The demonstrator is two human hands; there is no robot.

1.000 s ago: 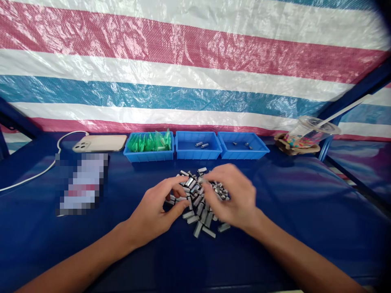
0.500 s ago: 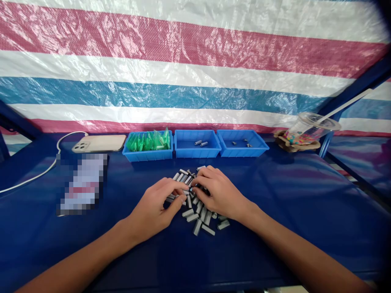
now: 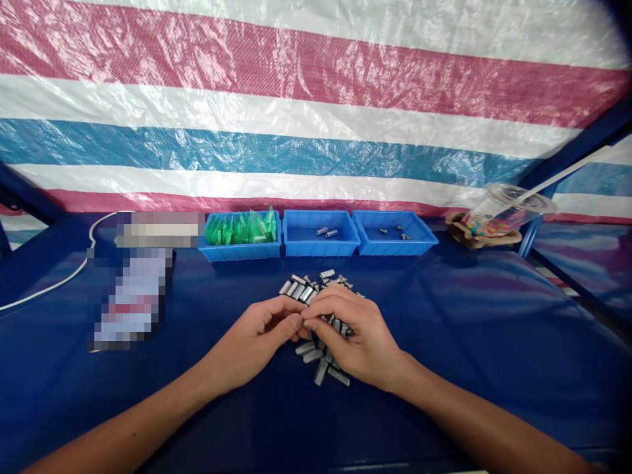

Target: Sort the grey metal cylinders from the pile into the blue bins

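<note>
My left hand [image 3: 269, 334] and my right hand [image 3: 353, 329] meet fingertip to fingertip over a heap of short silver metal standoffs [image 3: 299, 290]. Both are closed in a pinch, thumbs against the index fingers. Whatever lies between the fingertips is hidden by them. Several small screws [image 3: 345, 282] show behind my right hand, at the far side of the heap. More standoffs [image 3: 320, 370] lie loose at its near side, below my fingers.
Three blue bins stand behind the heap: the left bin [image 3: 241, 252] holds green bags, the middle bin [image 3: 320, 248] two standoffs, the right bin [image 3: 395, 247] several screws. Two blurred phone-like objects and a white cable [image 3: 54, 288] lie left. A clear cup [image 3: 503, 207] stands far right.
My hands have come together, and the right fingers have lifted from the heap to meet the left fingertips. More of the far standoffs and screws now shows. The view has shifted slightly.
</note>
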